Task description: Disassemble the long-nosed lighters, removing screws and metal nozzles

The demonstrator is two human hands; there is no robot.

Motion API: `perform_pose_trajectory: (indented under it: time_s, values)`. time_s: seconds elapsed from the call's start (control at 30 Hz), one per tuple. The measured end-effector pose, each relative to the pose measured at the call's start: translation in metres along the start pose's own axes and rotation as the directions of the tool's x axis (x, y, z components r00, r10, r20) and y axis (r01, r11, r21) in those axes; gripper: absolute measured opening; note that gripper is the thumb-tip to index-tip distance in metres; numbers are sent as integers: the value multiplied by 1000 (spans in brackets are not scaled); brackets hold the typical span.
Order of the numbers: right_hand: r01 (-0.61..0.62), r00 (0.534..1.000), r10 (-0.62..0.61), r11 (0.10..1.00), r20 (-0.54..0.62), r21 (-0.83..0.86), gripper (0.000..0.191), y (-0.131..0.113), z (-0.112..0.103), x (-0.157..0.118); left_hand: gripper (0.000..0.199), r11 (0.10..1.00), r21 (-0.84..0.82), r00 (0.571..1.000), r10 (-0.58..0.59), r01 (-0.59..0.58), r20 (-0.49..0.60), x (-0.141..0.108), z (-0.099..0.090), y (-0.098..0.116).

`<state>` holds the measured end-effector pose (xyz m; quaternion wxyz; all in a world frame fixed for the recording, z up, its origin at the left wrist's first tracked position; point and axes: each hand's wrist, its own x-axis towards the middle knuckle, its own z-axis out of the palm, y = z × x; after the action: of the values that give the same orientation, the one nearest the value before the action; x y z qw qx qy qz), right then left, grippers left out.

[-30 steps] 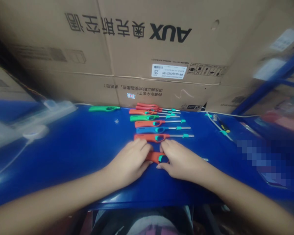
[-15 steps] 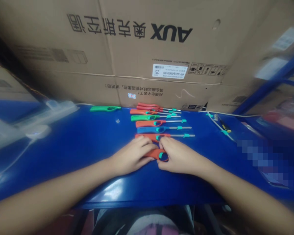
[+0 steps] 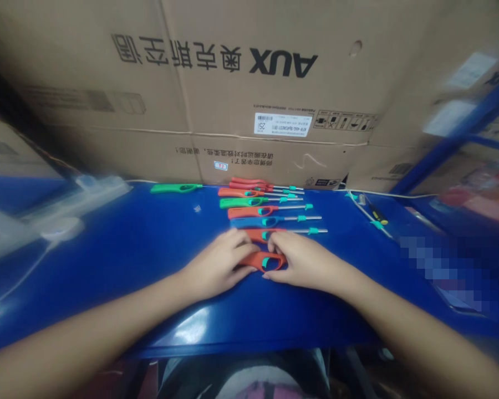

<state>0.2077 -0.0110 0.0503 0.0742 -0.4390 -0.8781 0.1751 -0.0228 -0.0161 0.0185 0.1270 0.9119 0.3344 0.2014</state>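
Observation:
An orange long-nosed gas lighter (image 3: 255, 261) lies crosswise between my two hands, close above the blue table (image 3: 216, 332). My left hand (image 3: 220, 263) is closed round its handle end. At the trigger-loop end, my right hand (image 3: 303, 260) pinches the lighter, with a teal trigger showing in the loop. Whether a metal tube comes out on the right is hidden by my right hand. Just beyond my fingers lies another orange lighter (image 3: 253, 235), and behind it a blue lighter (image 3: 258, 222), a red-orange one (image 3: 246, 213) and a green one (image 3: 238, 203).
More red lighters (image 3: 247, 182) lie at the back by a cardboard sheet (image 3: 208, 111). A green lighter body (image 3: 170, 188) lies back left, near a clear plastic case (image 3: 91, 194) and a white corded device (image 3: 62, 228). On the right are a screwdriver (image 3: 375, 212) and a taped cable (image 3: 363, 216).
My right fingers have shifted slightly toward the right end of the lighter, so more of its loop and teal trigger shows. The view has moved a little; the row of lighters lies as before.

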Motion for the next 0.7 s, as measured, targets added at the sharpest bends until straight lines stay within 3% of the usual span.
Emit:
perform_pose_trajectory:
  time_s: [0.13,0.3,0.47,0.7]
  values:
    - [-39,998,36,997,56,69,40,8,-12,-3,22,1000,13,1000,-11,11,-10,-2,-2,2]
    - [-38,993,29,996,114,76,16,23,-19,0,25,998,-48,999,-45,44,-20,-3,-1,-2]
    - [23,997,-35,989,75,148,12,29,-20,5,26,982,-148,990,-129,120,-53,-4,5,-9]
    - [39,996,-56,977,74,211,7,30,-24,5,23,963,-238,983,-151,123,-105,-4,11,-14]
